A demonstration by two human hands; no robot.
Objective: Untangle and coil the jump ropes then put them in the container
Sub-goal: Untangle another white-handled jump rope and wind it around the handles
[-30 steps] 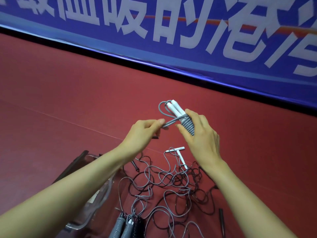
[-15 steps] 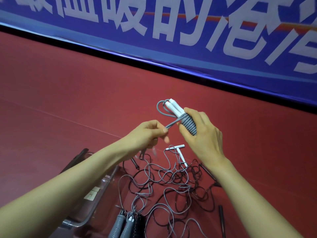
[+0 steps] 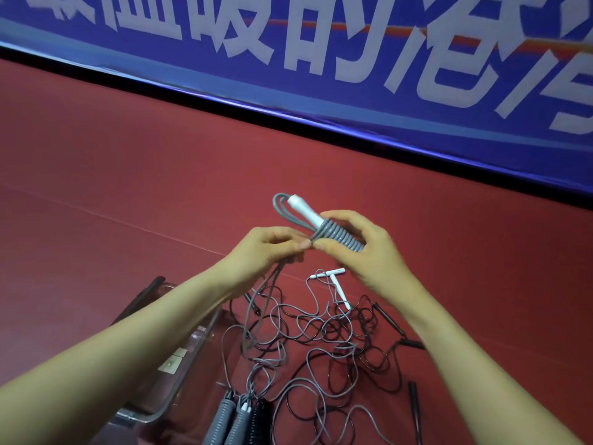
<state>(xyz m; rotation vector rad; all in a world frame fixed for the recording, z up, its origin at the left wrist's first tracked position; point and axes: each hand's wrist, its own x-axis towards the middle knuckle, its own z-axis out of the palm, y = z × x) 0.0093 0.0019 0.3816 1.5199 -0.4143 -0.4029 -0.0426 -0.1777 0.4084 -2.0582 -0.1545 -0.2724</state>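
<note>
Right hand (image 3: 362, 252): yours, raised above and to the right of the container (image 3: 192, 361). Its fingers are curled round the grey jump rope (image 3: 337, 236), whose cord is wound in tight turns about its white handles (image 3: 303, 208).
Left hand (image 3: 266, 252): yours, above the container. Thumb and fingertips pinch the rope's loose cord just beside the wound turns, and the cord hangs down from them.
Tangle of ropes (image 3: 321, 332): grey and black, on the red floor (image 3: 128, 187) just right of the container.
Coiled bundles (image 3: 221, 415): two grey, one black, by the container's near right corner.
</note>
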